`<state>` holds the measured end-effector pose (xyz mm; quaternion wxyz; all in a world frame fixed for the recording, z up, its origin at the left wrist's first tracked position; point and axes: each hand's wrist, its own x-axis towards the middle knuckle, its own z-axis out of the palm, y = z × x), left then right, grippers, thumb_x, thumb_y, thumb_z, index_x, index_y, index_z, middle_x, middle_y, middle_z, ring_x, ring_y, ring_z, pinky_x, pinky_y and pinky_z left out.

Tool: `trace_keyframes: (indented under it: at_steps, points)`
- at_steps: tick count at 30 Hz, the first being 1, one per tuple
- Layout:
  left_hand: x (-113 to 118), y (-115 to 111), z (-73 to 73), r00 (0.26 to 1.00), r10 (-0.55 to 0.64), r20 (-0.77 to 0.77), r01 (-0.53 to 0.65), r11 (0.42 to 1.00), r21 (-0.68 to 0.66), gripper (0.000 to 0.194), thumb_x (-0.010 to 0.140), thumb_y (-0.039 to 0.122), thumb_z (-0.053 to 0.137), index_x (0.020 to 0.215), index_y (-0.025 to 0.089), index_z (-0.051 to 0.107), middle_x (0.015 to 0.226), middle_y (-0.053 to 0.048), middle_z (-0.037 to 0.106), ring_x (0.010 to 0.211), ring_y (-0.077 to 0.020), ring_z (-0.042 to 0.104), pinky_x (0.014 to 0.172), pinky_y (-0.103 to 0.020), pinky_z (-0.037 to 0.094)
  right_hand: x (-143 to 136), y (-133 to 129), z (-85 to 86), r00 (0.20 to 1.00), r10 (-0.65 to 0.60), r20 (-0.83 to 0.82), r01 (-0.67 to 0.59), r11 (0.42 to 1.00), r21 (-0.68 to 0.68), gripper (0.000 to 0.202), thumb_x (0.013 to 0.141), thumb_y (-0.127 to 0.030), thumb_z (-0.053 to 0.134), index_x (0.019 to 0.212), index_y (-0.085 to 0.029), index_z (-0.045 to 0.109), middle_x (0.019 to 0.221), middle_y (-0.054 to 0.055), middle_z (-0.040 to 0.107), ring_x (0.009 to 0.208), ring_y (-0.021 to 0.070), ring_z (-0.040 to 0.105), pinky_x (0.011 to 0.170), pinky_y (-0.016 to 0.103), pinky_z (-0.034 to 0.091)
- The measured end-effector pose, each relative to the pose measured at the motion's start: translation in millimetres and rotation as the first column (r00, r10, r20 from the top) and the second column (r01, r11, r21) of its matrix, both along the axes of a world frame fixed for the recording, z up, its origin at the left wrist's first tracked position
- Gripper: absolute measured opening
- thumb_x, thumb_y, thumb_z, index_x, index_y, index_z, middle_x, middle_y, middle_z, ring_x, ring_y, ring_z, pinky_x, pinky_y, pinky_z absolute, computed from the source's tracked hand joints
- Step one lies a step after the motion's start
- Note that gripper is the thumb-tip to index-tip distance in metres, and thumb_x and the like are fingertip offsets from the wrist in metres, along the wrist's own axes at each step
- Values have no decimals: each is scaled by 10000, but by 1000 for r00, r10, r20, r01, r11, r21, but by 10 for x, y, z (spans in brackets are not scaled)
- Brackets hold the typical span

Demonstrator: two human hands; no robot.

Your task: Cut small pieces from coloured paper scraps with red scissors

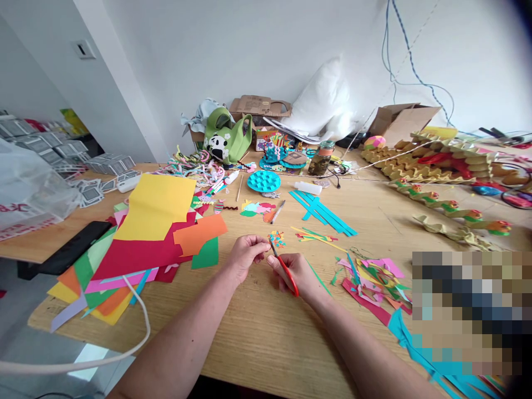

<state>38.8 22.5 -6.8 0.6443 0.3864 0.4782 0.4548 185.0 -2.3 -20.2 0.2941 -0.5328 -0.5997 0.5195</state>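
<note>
My right hand (293, 271) is wrapped round red-handled scissors (286, 270), whose blades point up and left toward my other hand. The fingers of my left hand (249, 252) are pinched together beside the blade tips; whatever they hold is too small to make out. Just beyond the blades lies a small heap of colored paper bits (277, 239). Thin yellow, green and red paper strips (316, 235) rest to the right of the heap. Wider blue strips (323, 212) lie farther back.
Colored paper sheets (155, 208) are piled at the left, near a white cable (147, 321). Paper scraps (376, 280) lie at the right, with egg cartons (432, 160) behind. A blue disc (264, 180), a jar (321, 160) and a green bag (228, 138) stand farther back.
</note>
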Motion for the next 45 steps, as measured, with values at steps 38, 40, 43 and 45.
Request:
trace_keyframes:
  at_steps: [38,40,43,45]
  points:
    - [-63,27,32,998,-27,-56,30,998,60,166,575,278,726,633,127,689,543,-7,562,502,-77,423,482,-225,268,24,29,10,978,-193,-78,198,978,60,521,717,-655,632,538,-178,520,347,-7,502,293,90,383,334,211,267]
    - [-60,26,24,998,-36,-51,39,998,55,169,572,274,723,644,122,701,573,-23,590,508,-76,428,478,-224,260,31,28,19,959,-254,-124,264,961,76,514,706,-656,641,564,-171,544,370,0,514,312,95,389,343,218,279]
    - [-50,23,18,998,-40,-53,42,998,47,171,565,275,718,642,123,707,594,-35,615,500,-73,425,472,-225,249,60,21,30,897,-380,-227,413,903,120,502,745,-644,609,584,-172,555,395,8,517,350,107,416,380,231,326]
    - [-41,20,22,997,-44,-60,46,998,39,170,559,277,717,637,126,710,595,-37,621,493,-71,417,469,-226,246,88,20,36,840,-457,-294,514,844,157,492,797,-618,564,575,-179,544,412,14,515,381,115,438,411,238,356]
